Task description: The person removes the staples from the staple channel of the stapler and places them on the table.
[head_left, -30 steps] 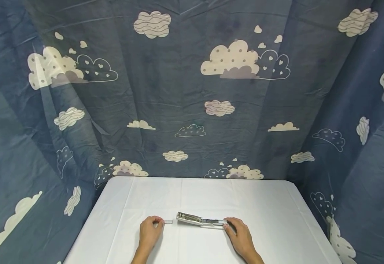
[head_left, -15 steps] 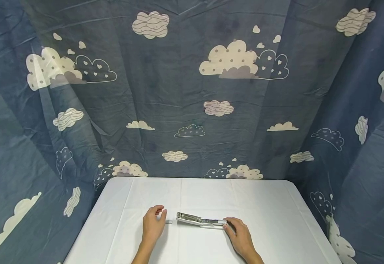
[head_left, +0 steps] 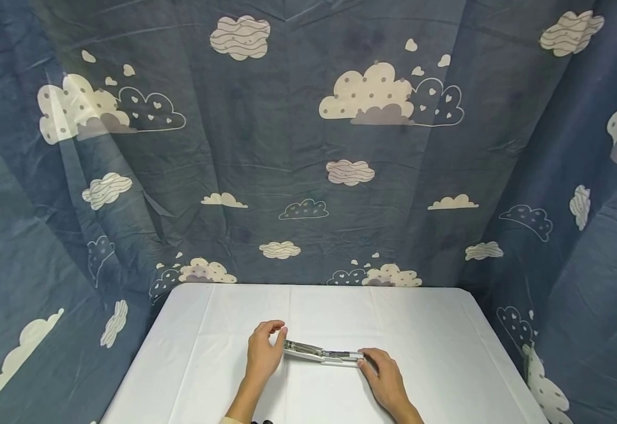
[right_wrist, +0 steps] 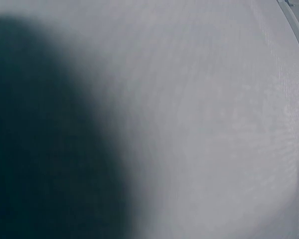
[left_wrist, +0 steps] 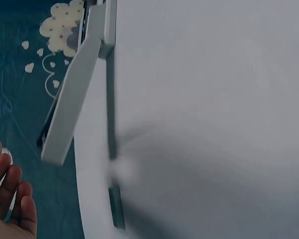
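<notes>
Left hand point(head_left: 264, 355), fingers loosely curved and holding nothing, reaches the raised head of the long white-and-metal stapler point(head_left: 321, 354). Right hand point(head_left: 385, 381) pins its tail, mid-table point(head_left: 420, 330) towards the near edge. Stapler lies open; next probably calls for gripping the top arm.

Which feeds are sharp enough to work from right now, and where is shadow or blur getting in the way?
Head view: sharp, evenly lit, stapler clear. Left wrist view: soft, stapler blurred. Right wrist view: a dark shadow covers the left half, only bare tablecloth showing.
</notes>
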A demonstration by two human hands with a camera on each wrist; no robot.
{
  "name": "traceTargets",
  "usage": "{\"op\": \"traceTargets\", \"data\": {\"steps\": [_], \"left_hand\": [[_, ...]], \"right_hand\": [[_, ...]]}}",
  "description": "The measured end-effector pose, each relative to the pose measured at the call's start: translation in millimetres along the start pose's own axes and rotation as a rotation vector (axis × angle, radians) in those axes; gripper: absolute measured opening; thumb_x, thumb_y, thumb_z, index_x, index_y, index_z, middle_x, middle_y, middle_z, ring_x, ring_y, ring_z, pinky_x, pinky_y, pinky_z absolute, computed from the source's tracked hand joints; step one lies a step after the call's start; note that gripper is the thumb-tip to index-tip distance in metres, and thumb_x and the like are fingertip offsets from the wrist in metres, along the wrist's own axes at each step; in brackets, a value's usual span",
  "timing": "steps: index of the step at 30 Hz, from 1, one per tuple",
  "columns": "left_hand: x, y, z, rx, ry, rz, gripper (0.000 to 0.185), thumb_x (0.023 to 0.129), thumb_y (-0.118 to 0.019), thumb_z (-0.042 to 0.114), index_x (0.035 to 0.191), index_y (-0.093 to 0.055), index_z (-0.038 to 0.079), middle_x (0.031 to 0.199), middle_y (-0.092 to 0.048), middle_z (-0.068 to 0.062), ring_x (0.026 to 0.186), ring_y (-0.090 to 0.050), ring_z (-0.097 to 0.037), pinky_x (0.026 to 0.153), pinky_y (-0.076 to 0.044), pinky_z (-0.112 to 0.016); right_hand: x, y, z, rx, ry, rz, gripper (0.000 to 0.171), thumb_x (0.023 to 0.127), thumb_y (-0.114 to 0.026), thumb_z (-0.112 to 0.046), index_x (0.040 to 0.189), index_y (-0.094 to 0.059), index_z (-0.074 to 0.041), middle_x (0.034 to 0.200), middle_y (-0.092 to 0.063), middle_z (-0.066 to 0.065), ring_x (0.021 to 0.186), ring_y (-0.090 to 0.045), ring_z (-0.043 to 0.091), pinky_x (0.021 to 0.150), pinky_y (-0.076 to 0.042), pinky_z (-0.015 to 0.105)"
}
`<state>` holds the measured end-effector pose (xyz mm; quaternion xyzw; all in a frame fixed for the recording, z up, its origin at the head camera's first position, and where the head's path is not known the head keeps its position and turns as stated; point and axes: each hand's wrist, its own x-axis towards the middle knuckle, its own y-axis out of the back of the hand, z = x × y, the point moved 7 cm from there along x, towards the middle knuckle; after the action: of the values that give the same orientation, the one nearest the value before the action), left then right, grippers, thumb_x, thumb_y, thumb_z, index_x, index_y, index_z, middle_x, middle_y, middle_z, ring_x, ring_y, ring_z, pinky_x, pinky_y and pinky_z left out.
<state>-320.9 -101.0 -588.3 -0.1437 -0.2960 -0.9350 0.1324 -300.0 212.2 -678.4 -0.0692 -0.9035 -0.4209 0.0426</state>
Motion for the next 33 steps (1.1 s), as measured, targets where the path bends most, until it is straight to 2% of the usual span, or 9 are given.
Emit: {"op": "traceTargets", "data": {"steps": [5,12,19,27,33], "left_hand": [[-2.0,-18.4,12.9,-0.01,-0.017,-0.05,0.015,0.095,-0.074,0.019,0.108,-0.076,0.014,0.104,-0.072,0.0,0.1,-0.066,-0.021,0.088,-0.055,-0.041],[-6.4,-42.9,23.0,-0.004,-0.035,-0.12,0.013,0.094,-0.075,0.022,0.105,-0.077,0.016,0.103,-0.072,0.003,0.099,-0.065,-0.019,0.085,-0.054,-0.035],[-8.7,-65.7,36.0,0.035,-0.114,-0.168,0.007,0.09,-0.078,0.023,0.096,-0.079,0.017,0.103,-0.074,0.001,0.103,-0.067,-0.023,0.091,-0.053,-0.044],[-17.8,-92.8,36.7,0.096,-0.128,-0.273,0.005,0.089,-0.08,0.025,0.09,-0.079,0.021,0.103,-0.073,0.002,0.102,-0.064,-0.019,0.093,-0.053,-0.043],[-22.2,-100.7,40.6,0.115,-0.131,-0.287,0.006,0.088,-0.081,0.025,0.091,-0.079,0.021,0.104,-0.074,0.002,0.103,-0.064,-0.018,0.094,-0.054,-0.042]], "right_hand": [[-0.6,-0.2,-1.6,0.018,0.001,0.0,0.033,0.098,-0.069,-0.035,0.125,-0.069,-0.018,0.137,-0.066,0.009,0.134,-0.057,0.034,0.114,-0.039,0.059],[-2.6,-0.4,-2.9,0.032,0.01,0.003,0.031,0.097,-0.07,-0.034,0.124,-0.07,-0.019,0.136,-0.066,0.009,0.133,-0.058,0.035,0.114,-0.041,0.059],[-1.8,0.0,-2.6,0.019,-0.001,0.006,0.031,0.098,-0.069,-0.036,0.124,-0.07,-0.02,0.136,-0.066,0.009,0.133,-0.058,0.034,0.114,-0.04,0.059],[-2.6,0.5,-3.1,0.027,0.007,-0.01,0.031,0.099,-0.068,-0.036,0.125,-0.069,-0.019,0.137,-0.066,0.009,0.134,-0.057,0.035,0.114,-0.04,0.06],[-2.3,2.3,-3.6,0.052,0.019,-0.005,0.031,0.098,-0.069,-0.033,0.126,-0.069,-0.019,0.137,-0.066,0.009,0.133,-0.057,0.035,0.114,-0.039,0.059]]}}
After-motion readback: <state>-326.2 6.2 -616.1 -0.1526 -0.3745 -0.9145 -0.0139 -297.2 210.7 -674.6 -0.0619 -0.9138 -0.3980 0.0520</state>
